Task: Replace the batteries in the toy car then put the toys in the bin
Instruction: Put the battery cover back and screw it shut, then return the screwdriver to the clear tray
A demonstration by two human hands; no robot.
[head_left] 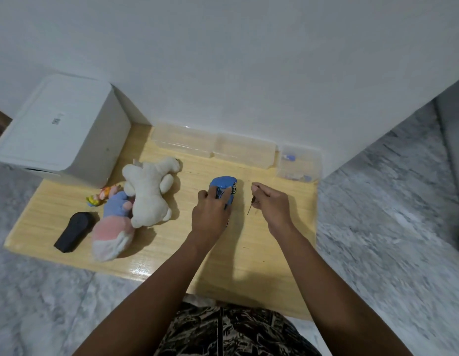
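Against the wall sit the containers: two clear plastic tubs (213,145) side by side, nothing plainly visible inside them, and to their right a smaller clear box (299,163) holding a few small blue and pale bits, too blurred to name. At the far left corner stands a white bin (61,127), boxy with rounded edges, its flat lid closed and a small printed label on top.

The counter (249,255) is pale yellow wood with a glossy sheen, a low board lying on a grey mottled floor. On it, the blue toy car (223,187), hard shiny plastic with a dark spoked wheel showing, sits right of centre. The left hand (210,217) lies over its near end, fingers curled around the body, gripping it. The right hand (273,201) hovers just beside the car, fingertips pinching a thin dark screwdriver (252,205) whose shaft points down toward the wood.

Left of the car there's a heap of soft toys: a fluffy white plush dog (149,194) lying over a blue and pink plush (113,227), with a small colourful figure (100,197) tucked near the bin. A matte black remote (73,232), smooth and tapered, lies near the counter's left edge.

Open wood stretches between the car and the near edge, and between the car and the tubs.
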